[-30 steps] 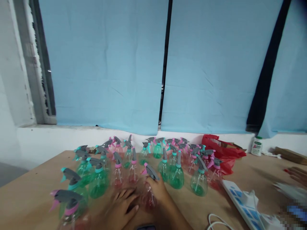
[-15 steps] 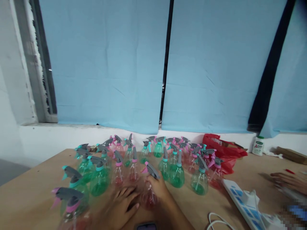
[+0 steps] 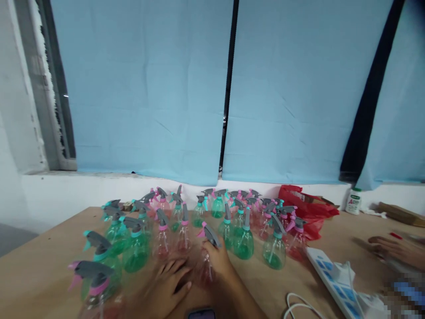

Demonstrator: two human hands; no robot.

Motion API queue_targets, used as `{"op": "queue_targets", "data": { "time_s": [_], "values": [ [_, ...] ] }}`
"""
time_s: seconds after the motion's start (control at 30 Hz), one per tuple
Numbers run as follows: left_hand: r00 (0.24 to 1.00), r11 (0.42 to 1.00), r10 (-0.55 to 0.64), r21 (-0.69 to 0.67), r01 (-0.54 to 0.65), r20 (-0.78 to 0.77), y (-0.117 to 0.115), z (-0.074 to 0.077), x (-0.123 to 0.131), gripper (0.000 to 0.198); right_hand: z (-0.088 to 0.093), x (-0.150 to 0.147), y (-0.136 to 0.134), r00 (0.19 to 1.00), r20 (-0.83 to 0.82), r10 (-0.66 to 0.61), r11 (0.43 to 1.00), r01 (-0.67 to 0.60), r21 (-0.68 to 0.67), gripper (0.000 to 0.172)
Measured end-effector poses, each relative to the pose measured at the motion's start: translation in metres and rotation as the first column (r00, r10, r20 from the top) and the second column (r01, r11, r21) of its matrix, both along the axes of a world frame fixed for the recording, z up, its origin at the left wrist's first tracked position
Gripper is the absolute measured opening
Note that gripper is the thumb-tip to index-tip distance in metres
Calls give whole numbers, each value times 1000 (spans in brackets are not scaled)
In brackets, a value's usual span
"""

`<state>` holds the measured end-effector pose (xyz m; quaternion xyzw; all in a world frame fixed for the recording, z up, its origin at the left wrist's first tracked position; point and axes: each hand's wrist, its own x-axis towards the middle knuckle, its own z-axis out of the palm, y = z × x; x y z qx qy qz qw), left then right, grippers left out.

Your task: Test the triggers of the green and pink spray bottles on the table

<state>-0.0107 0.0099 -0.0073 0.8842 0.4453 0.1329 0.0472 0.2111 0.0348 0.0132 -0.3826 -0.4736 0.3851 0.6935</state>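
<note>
My right hand (image 3: 219,262) is closed round the neck of a pink spray bottle (image 3: 205,271) with a grey and pink trigger head (image 3: 210,234), standing on the wooden table (image 3: 40,274). My left hand (image 3: 168,283) lies beside it with fingers stretched out, touching the bottle's lower left side. Several green and pink spray bottles (image 3: 244,241) stand in rows behind and to the left.
A white power strip (image 3: 334,277) with a cable (image 3: 299,305) lies at the right. Another person's hand (image 3: 395,248) rests at the far right. A red plastic bag (image 3: 307,208) and a small white bottle (image 3: 353,201) sit by the wall. A dark phone (image 3: 201,313) lies at the bottom edge.
My hands have barely moved on the pink bottle. The other person's hand at the far right has shifted leftward onto the table.
</note>
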Motion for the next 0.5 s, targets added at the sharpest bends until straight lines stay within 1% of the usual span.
{"op": "queue_targets", "data": {
  "time_s": [0.1, 0.23, 0.27, 0.37, 0.43, 0.5],
  "values": [
    [1000, 1000, -22, 6, 22, -2, 0, 0, -1, 48, 5, -3, 0, 1000, 17, 23, 1000, -23, 15, 21],
    [1000, 1000, -13, -6, 13, -7, -3, 5, -1, 49, 5, -3, 2, 1000, 10, 3, 1000, -3, -2, 15],
    [1000, 1000, -13, -13, 13, -8, -4, 7, 0, 49, 4, -2, 3, 1000, 13, 22, 1000, -22, -6, 17],
    [1000, 999, -11, -41, 11, -8, -6, 12, 2, 49, 1, 0, 4, 994, 29, 102, 995, -102, -8, 31],
    [1000, 999, -2, -42, 2, -8, -6, 13, 3, 49, 0, 0, 3, 994, 23, 104, 995, -104, -14, 38],
    [1000, 999, 1, -35, -2, -12, -5, 12, 3, 49, 0, 0, 2, 994, 17, 106, 994, -105, -19, 40]
  ]
}}
